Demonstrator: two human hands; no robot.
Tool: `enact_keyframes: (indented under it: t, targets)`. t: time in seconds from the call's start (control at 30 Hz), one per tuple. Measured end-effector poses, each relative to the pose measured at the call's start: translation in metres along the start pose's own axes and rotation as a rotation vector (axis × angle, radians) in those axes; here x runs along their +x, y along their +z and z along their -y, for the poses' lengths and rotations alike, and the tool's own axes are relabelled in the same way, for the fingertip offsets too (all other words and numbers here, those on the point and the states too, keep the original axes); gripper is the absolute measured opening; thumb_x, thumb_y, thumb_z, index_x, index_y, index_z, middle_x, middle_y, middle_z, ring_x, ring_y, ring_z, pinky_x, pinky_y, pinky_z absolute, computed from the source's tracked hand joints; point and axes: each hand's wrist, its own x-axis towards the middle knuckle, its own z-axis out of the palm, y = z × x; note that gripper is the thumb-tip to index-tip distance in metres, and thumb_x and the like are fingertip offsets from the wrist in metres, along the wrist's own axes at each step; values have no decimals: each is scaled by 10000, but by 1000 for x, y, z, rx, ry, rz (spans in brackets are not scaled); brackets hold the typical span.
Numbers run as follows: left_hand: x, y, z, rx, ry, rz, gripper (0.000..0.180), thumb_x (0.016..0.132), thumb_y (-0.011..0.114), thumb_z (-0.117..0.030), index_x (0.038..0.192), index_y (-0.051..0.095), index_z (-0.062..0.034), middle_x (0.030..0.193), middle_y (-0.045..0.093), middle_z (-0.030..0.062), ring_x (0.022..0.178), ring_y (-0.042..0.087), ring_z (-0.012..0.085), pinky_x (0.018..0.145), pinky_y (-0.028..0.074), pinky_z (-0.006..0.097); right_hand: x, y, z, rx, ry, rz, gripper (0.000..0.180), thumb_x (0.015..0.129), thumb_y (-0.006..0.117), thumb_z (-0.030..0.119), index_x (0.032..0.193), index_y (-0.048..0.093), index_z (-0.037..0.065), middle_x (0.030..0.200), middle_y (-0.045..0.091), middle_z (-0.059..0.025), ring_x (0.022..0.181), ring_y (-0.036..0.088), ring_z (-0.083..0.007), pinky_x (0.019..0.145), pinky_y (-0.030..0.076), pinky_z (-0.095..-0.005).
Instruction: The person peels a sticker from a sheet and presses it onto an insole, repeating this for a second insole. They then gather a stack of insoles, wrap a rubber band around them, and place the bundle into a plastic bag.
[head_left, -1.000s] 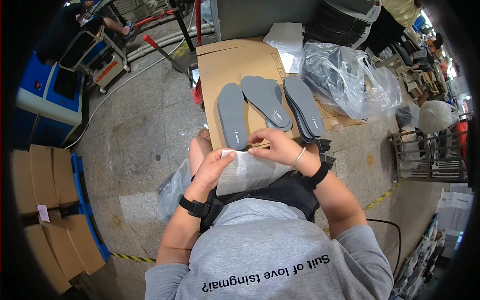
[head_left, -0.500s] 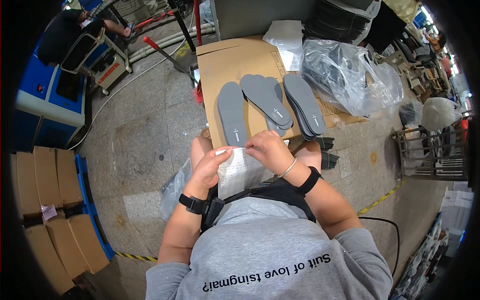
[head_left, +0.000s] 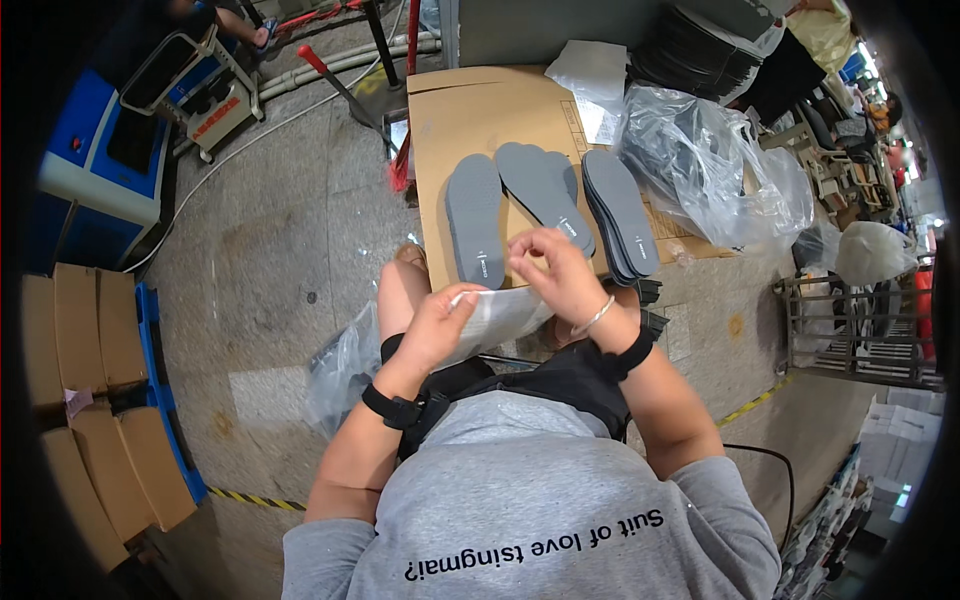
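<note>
My left hand (head_left: 440, 325) pinches the near-left edge of a whitish printed sheet (head_left: 498, 318), which hangs tilted over my lap. My right hand (head_left: 555, 270) is raised off the sheet, fingers curled and thumb close to the forefinger; whatever they may pinch is too small to make out. It is near a grey insole stack (head_left: 474, 215) at the left and partly covers the lower end of the middle, fanned insoles (head_left: 540, 190). A third, taller stack of grey insoles (head_left: 618, 210) lies to the right. Small pale marks show on the heel ends.
The insoles rest on a cardboard-topped surface (head_left: 440, 115). Beyond them lie a pale sheet (head_left: 590, 80), a clear plastic bag (head_left: 690, 160) and a dark stack (head_left: 690, 55). Cartons (head_left: 95, 330) stand on a blue pallet at left; a metal rack (head_left: 860, 320) stands at right.
My right hand has come away from the sheet's edge and moved up and right toward the insoles. The sheet has tipped flatter in my left hand. The view has shifted slightly.
</note>
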Motion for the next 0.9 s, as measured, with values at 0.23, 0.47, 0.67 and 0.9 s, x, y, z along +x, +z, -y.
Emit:
enact_keyframes:
  t: [0.23, 0.47, 0.67, 0.9]
  targets:
    - [-5, 23, -12, 389, 194, 86, 190, 915, 486, -134, 990, 598, 1, 1200, 539, 192, 1174, 485, 299, 934, 390, 341, 56, 5, -14, -312, -89, 471, 129, 754, 637, 173, 801, 614, 55, 828, 605, -107, 873, 532, -297, 813, 414, -371]
    - [-6, 20, -5, 431, 151, 133, 174, 910, 485, -115, 964, 603, 1, 1127, 563, 201, 1246, 410, 308, 923, 402, 362, 71, 24, -15, -402, -30, 676, 118, 695, 654, 152, 752, 648, 48, 788, 617, -123, 841, 560, -305, 782, 434, -382]
    - [-5, 20, -5, 412, 159, 130, 169, 909, 489, -111, 951, 603, 7, 1098, 575, 192, 1248, 409, 310, 916, 409, 359, 67, 34, -21, -522, -35, 620, 96, 687, 685, 153, 734, 652, 75, 876, 582, -139, 932, 502, -314, 809, 429, -355]
    - [-4, 19, -2, 401, 148, 124, 163, 907, 500, -113, 949, 602, 6, 1070, 587, 186, 1232, 428, 317, 925, 403, 358, 58, 37, -23, -489, -55, 491, 161, 674, 717, 161, 758, 623, 60, 889, 570, -131, 928, 505, -311, 820, 431, -361]
